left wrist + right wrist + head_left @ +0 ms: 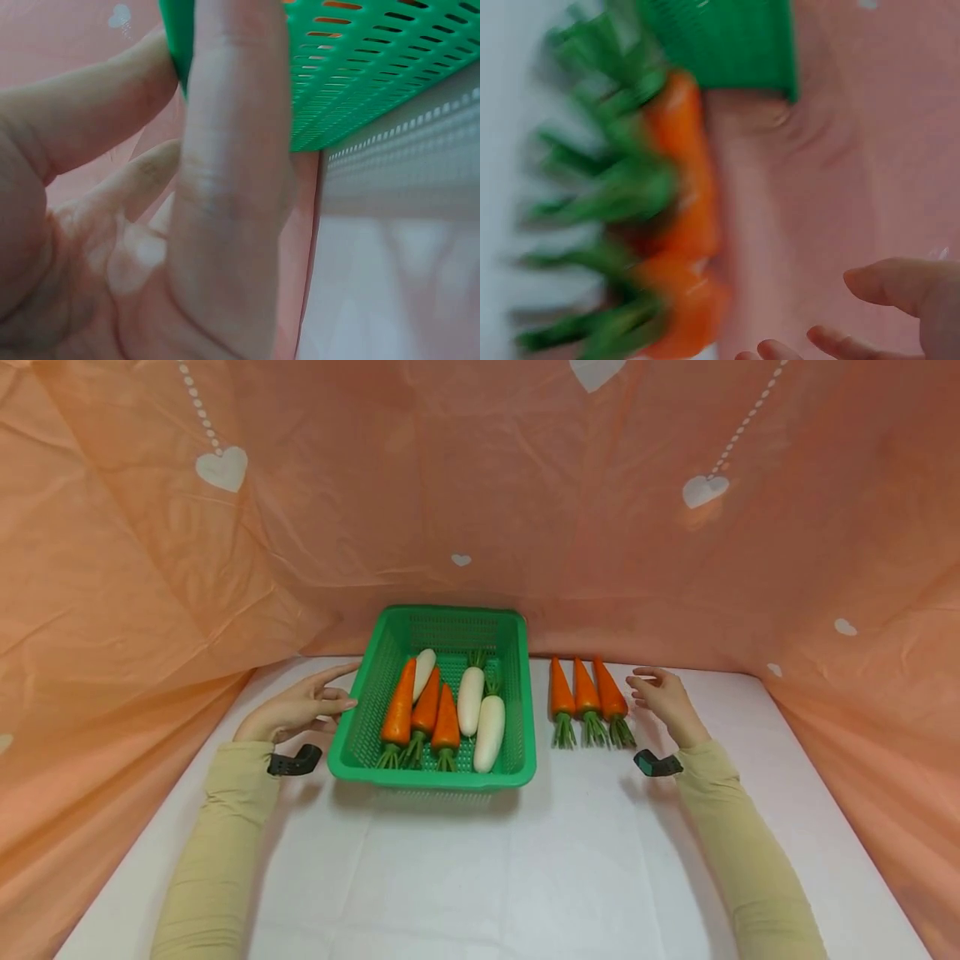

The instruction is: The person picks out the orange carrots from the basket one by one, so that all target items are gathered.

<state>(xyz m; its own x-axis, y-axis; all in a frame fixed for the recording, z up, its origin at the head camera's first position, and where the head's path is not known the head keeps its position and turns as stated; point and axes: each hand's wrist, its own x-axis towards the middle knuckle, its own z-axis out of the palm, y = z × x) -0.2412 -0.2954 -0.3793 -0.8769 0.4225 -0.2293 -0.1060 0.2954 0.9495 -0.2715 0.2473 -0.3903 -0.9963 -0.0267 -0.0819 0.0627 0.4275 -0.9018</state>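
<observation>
My left hand is at the left side of a green plastic basket, its fingers extended and fingertips right at the rim. Inside the basket lie three carrots with green stubs toward me and three white radishes, two showing green tops. To the right of the basket, three more carrots lie side by side on the table, tips pointing away from me. Just right of these, my right hand hovers with loosely bent fingers and holds nothing. In the right wrist view its thumb and fingertips stand apart from the blurred carrots.
A white-covered table lies under everything. Pink-orange cloth with white hearts hangs behind it and along both sides, close behind the basket. Each wrist wears a small black camera.
</observation>
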